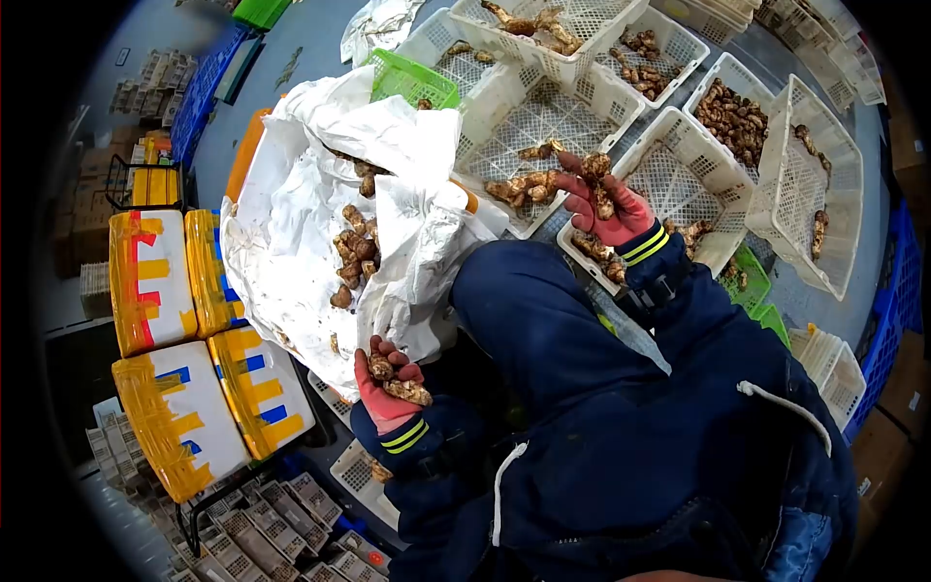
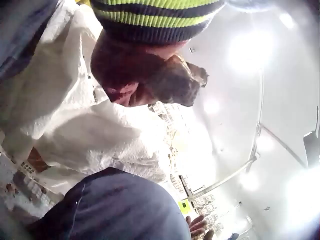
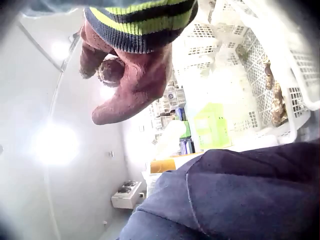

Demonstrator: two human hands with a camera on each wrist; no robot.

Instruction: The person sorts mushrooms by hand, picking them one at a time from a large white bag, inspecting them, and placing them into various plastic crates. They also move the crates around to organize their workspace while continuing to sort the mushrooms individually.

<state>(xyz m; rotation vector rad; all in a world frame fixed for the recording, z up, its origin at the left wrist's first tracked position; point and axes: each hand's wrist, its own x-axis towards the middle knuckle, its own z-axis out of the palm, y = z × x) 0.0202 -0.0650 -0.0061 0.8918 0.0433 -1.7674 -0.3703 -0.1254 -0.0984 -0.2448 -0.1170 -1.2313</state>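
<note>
My left hand, in a pinkish-red glove, holds brown mushrooms in its palm, fingers curled about them, by the near edge of a white cloth sheet. In the left wrist view a mushroom juts out past the glove. Over the white crates at the right, my gloved right hand grips mushrooms between thumb and fingers. One rounded mushroom end shows among its fingers in the right wrist view. Several more mushrooms lie heaped on the sheet between the hands.
White perforated crates, among them a large one and a tilted one, hold mushrooms at the back and right. A small green basket stands behind the sheet. Taped white foam boxes line the left. My knee rises between both hands.
</note>
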